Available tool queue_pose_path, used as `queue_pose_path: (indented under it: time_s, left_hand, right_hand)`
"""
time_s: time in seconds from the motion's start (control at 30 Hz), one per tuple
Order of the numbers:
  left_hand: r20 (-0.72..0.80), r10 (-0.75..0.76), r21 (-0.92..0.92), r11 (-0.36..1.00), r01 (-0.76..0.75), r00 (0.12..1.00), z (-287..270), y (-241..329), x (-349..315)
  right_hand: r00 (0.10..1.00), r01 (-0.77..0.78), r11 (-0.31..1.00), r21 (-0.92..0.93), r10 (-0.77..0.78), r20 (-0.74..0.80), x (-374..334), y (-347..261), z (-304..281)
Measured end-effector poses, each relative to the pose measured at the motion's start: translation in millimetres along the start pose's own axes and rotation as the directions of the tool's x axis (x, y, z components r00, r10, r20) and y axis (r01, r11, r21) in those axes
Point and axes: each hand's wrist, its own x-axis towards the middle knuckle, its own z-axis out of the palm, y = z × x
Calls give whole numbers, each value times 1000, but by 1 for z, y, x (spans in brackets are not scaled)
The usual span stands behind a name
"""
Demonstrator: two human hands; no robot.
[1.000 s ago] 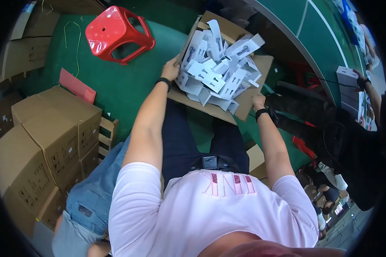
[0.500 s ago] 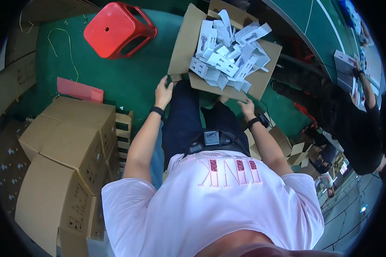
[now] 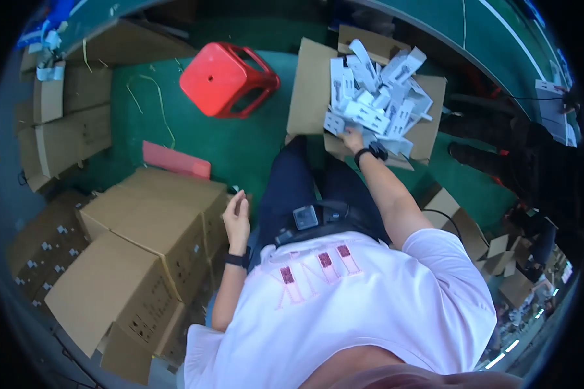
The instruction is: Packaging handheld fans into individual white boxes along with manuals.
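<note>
Green floor [image 3: 198, 139] spreads out below, red stool [image 3: 211, 81] off to the upper left, stacked cartons [image 3: 156, 201] at lower left, and all eyes on the open carton [image 3: 313, 87] just beyond the person's legs! It's heaped with white box pieces [image 3: 370, 115] tipped at every angle: plenty in already, by the look of it, yet none laid in order, and the flaps stand splayed, not folded shut. Right hand [image 3: 352, 139] is in at the near edge, against the pile, fingertips hidden; pinching one? Cannot tell! Left hand [image 3: 236, 223] hangs empty, fingers loosely parted, near the stacked cartons, well apart from the pile.
</note>
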Motion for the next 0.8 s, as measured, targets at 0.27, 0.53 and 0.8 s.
queue_pose_path:
  time_s: [0.27, 0.53, 0.8]
  left_hand:
    - [357, 315, 62, 931, -359, 879, 6, 131, 67]
    - [919, 190, 87, 758, -647, 346, 27, 254, 171]
    - [967, -255, 170, 673, -720, -10, 112, 224, 188]
  right_hand:
    - [961, -186, 973, 134, 209, -183, -40, -11, 29]
    - [764, 96, 74, 993, 634, -121, -159, -105, 9]
    - [-153, 687, 308, 658, 947, -284, -368, -124, 58]
